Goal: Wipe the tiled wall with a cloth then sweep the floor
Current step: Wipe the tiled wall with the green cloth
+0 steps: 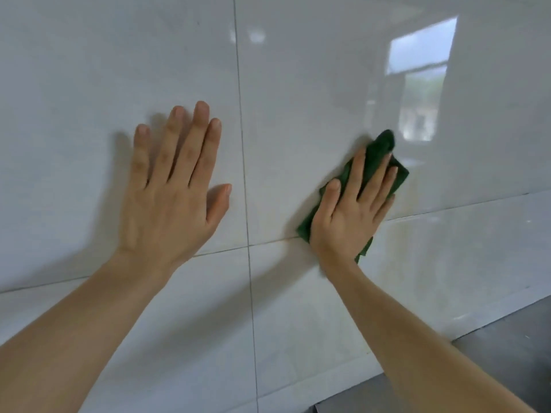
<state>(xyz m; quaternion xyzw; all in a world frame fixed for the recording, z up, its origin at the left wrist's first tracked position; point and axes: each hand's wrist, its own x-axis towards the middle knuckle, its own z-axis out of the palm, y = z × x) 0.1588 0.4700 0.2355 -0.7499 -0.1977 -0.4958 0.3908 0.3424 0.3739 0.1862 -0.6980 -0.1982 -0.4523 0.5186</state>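
A glossy white tiled wall (298,99) fills the view, with thin grout lines crossing near the middle. My left hand (173,192) lies flat on the wall left of the vertical grout line, fingers straight and spread. My right hand (351,213) presses a dark green cloth (384,144) flat against the wall, fingers straight, just above the horizontal grout line. The cloth sticks out above the fingertips and below the palm.
A grey metal surface (507,347) meets the wall at the lower right. A bright window is reflected in the tiles (423,73) at the upper right.
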